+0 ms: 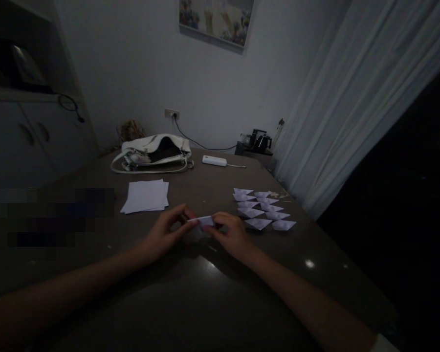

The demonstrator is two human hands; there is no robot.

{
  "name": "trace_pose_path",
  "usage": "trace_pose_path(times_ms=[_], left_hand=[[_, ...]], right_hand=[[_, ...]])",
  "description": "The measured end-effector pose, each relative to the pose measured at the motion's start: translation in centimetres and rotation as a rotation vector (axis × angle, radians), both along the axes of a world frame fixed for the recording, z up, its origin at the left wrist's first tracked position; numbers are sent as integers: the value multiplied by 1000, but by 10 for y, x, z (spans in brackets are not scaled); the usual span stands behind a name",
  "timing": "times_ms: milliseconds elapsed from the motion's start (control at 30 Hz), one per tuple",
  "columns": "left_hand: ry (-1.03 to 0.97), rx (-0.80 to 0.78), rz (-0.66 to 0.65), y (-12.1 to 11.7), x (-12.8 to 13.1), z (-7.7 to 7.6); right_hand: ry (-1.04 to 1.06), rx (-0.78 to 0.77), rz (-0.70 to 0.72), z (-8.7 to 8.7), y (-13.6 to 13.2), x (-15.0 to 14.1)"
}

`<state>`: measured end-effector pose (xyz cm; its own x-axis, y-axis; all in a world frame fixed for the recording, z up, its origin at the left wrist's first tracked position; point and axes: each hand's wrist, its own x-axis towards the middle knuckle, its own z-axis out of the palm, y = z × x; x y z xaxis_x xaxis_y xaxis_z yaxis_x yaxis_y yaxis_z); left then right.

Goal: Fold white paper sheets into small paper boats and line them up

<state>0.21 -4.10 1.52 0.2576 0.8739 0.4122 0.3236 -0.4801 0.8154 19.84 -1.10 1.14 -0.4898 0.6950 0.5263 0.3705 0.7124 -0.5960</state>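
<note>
White paper (206,221) is pinched by the fingers of my left hand (164,231) and right hand (235,236), presumably for steadiness, folded boats (269,208) sitting clear at its two o'clock.

sheets (146,196) left, boats (270,208) right, bag (143,145) behind
</note>
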Motion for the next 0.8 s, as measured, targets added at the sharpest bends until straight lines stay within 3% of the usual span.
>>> trace_pose_path(times_ms=[233,533,800], left_hand=[[74,-70,-51,3,2,-2],[184,-50,-49,1,3,-1],[175,-99,-70,0,4,-1]], right_hand=[[15,-108,-27,2,-4,0],[88,-307,118,-2,-3,0],[-20,-502,229,-13,2,2]])
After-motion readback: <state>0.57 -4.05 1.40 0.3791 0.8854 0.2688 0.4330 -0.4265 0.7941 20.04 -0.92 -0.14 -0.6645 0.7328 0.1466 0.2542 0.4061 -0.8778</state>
